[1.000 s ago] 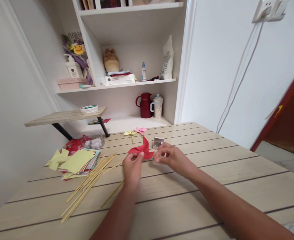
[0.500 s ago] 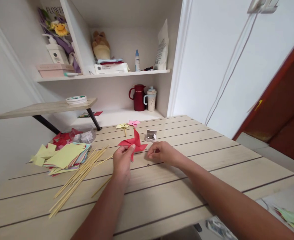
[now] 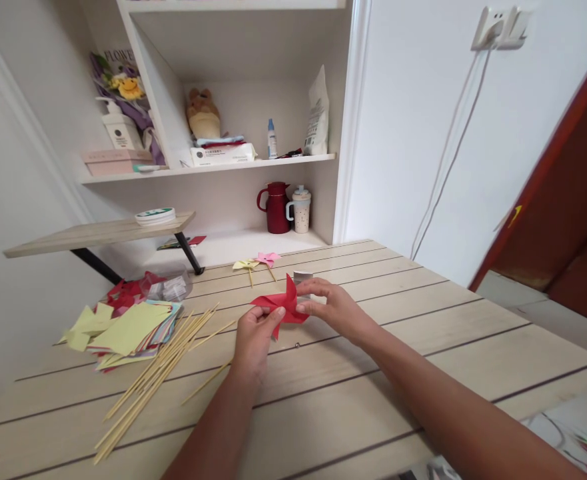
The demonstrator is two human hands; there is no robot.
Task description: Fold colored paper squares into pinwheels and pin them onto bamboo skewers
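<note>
My left hand (image 3: 259,333) pinches a red paper pinwheel (image 3: 276,301) between thumb and fingers, holding it a little above the table. At the pinwheel's right side is my right hand (image 3: 336,310), its thumb and forefinger apart at the blades; whether something tiny sits at its fingertips I cannot tell. Partly hidden behind that hand stands a small open box (image 3: 302,275). A tiny metal piece (image 3: 297,345) lies on the table below the pinwheel. Farther back lie a yellow pinwheel (image 3: 246,265) and a pink pinwheel (image 3: 267,259) on sticks.
Several thin wooden sticks (image 3: 158,377) lie left of my hands, beside a stack of coloured paper (image 3: 128,327). Behind the paper is a clear plastic container (image 3: 180,283) by a raised wooden shelf (image 3: 98,233). A red jug (image 3: 277,208) and a cup (image 3: 301,210) stand at the back.
My right hand has moved left from the tabletop up to the red pinwheel, and its fingers have spread. My left hand still holds the pinwheel. The view has tilted up slightly.
</note>
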